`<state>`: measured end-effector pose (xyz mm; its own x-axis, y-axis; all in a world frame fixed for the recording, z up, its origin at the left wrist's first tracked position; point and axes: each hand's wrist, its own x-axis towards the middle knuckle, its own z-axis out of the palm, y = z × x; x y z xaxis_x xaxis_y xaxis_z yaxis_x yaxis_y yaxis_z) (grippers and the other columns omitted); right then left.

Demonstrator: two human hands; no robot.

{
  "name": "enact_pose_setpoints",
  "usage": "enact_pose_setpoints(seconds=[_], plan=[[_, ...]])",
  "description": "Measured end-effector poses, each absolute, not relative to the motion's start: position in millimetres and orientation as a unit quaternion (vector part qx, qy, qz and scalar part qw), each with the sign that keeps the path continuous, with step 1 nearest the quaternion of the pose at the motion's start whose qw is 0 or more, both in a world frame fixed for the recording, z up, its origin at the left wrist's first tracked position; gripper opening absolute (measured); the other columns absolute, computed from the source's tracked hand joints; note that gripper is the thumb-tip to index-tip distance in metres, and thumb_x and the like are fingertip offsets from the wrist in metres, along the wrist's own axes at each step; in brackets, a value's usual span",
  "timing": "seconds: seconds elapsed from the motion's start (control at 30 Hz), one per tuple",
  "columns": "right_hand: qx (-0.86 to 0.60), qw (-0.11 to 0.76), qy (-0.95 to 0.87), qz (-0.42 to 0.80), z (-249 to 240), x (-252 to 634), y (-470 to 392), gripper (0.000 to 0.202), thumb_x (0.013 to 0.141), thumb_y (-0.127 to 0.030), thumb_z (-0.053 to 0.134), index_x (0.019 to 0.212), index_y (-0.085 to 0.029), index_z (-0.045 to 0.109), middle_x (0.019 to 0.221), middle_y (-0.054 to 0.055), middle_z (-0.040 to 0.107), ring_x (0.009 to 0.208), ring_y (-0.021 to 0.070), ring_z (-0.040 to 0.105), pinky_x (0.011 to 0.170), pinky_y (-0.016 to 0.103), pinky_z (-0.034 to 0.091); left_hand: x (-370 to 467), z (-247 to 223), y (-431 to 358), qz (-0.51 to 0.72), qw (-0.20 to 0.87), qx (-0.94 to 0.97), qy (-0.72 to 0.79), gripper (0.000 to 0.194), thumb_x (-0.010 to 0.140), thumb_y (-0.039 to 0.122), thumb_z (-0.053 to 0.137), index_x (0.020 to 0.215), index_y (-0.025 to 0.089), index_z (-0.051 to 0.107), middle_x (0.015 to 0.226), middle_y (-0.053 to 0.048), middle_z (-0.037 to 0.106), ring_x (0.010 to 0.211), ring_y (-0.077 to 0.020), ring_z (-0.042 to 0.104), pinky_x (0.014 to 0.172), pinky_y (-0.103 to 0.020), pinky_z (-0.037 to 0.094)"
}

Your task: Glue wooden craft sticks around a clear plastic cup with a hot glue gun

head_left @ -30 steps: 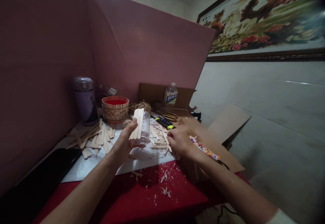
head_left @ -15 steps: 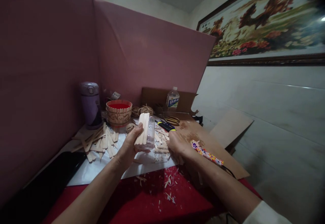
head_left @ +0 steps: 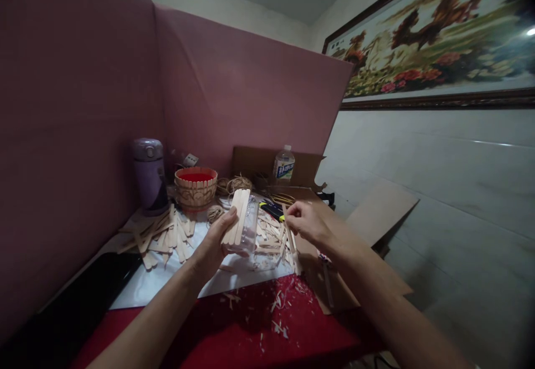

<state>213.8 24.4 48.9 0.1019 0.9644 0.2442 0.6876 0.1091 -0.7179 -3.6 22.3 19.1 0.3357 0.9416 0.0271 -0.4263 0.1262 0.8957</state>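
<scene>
My left hand (head_left: 217, 235) grips a clear plastic container (head_left: 251, 229) whose near side is covered by several flat craft sticks (head_left: 237, 218) standing side by side. My right hand (head_left: 307, 223) has its fingers pinched together above the brown cardboard; whatever lies between them is hidden. Close to those fingertips a long craft stick (head_left: 291, 241) slants across loose sticks and scraps. Behind it lies a black and yellow tool (head_left: 271, 210), partly covered. Under my right forearm a flower-patterned thing (head_left: 324, 258) shows only in a small part.
A bucket-shaped pot (head_left: 196, 190) with stick walls and a red inside stands at the back left by a purple flask (head_left: 149, 176). Loose craft sticks (head_left: 167, 235) lie in front. Twine (head_left: 240, 184), a plastic bottle (head_left: 285, 165) and a cardboard sheet (head_left: 321, 285) are around.
My right hand has lifted and moved slightly right, uncovering the slanting stick. Its forearm now hides most of the flower-patterned thing. The container in my left hand has tilted a little.
</scene>
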Motion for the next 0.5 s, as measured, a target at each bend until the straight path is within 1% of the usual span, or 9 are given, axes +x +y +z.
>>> enact_pose_setpoints(seconds=[0.03,0.1,0.17,0.2,0.27,0.33,0.4,0.5], plan=[[-0.631,0.398,-0.637,0.197,54,213,20,0.011,0.067,-0.018,0.049,0.078,-0.018,0.053,0.057,-0.005,0.052,0.048,0.0100,0.048,0.044,0.021,0.037,-3,18,22,0.490,0.689,0.448,0.290,0.047,0.080,0.045,0.060,0.114,0.012,0.057,0.079,-0.009,0.067,0.062,-0.0210,0.067,0.048,-0.027,0.053],[-0.580,0.469,-0.617,0.251,59,211,11,0.030,0.071,-0.024,0.052,0.100,-0.020,0.049,0.059,-0.008,0.050,0.043,0.0091,0.046,0.037,0.019,0.034,-3,17,23,0.480,0.689,0.462,0.286,0.046,0.081,0.047,0.058,0.111,0.011,0.059,0.076,-0.010,0.067,0.061,-0.0211,0.066,0.048,-0.028,0.053],[-0.489,0.551,-0.588,0.334,62,208,5,0.044,0.070,-0.028,0.060,0.111,-0.021,0.044,0.062,-0.009,0.052,0.041,0.0085,0.047,0.033,0.018,0.031,-3,17,23,0.476,0.693,0.461,0.285,0.047,0.081,0.047,0.057,0.111,0.011,0.059,0.077,-0.010,0.067,0.062,-0.0212,0.066,0.049,-0.028,0.053],[-0.442,0.581,-0.572,0.373,62,206,2,0.048,0.068,-0.028,0.065,0.112,-0.021,0.045,0.063,-0.008,0.053,0.042,0.0083,0.048,0.032,0.017,0.031,-2,17,23,0.476,0.695,0.458,0.283,0.046,0.081,0.047,0.058,0.112,0.012,0.059,0.078,-0.010,0.067,0.063,-0.0214,0.066,0.049,-0.028,0.054],[-0.386,0.605,-0.554,0.421,63,201,-2,0.046,0.067,-0.028,0.070,0.107,-0.019,0.051,0.062,-0.007,0.055,0.042,0.0084,0.050,0.031,0.016,0.032,-2,18,22,0.478,0.702,0.445,0.284,0.045,0.081,0.045,0.058,0.112,0.012,0.060,0.082,-0.011,0.067,0.064,-0.0214,0.067,0.050,-0.029,0.054],[-0.370,0.608,-0.545,0.442,64,195,-4,0.040,0.068,-0.028,0.072,0.102,-0.018,0.054,0.057,-0.006,0.056,0.041,0.0082,0.050,0.031,0.016,0.033,-2,20,21,0.485,0.707,0.426,0.288,0.042,0.081,0.040,0.059,0.113,0.014,0.060,0.091,-0.012,0.067,0.067,-0.0207,0.067,0.054,-0.030,0.056],[-0.365,0.612,-0.536,0.454,64,190,-5,0.038,0.069,-0.029,0.073,0.100,-0.017,0.055,0.053,-0.006,0.056,0.039,0.0078,0.049,0.031,0.016,0.034,-2,21,20,0.487,0.713,0.414,0.287,0.039,0.082,0.037,0.060,0.115,0.016,0.060,0.102,-0.012,0.066,0.072,-0.0205,0.067,0.058,-0.032,0.058],[-0.361,0.625,-0.521,0.456,63,182,-1,0.038,0.067,-0.029,0.075,0.098,-0.017,0.057,0.052,-0.006,0.058,0.039,0.0070,0.047,0.031,0.015,0.034,-2,21,19,0.468,0.731,0.416,0.271,0.039,0.083,0.037,0.059,0.116,0.017,0.061,0.108,-0.013,0.064,0.075,-0.0217,0.067,0.063,-0.039,0.059]])
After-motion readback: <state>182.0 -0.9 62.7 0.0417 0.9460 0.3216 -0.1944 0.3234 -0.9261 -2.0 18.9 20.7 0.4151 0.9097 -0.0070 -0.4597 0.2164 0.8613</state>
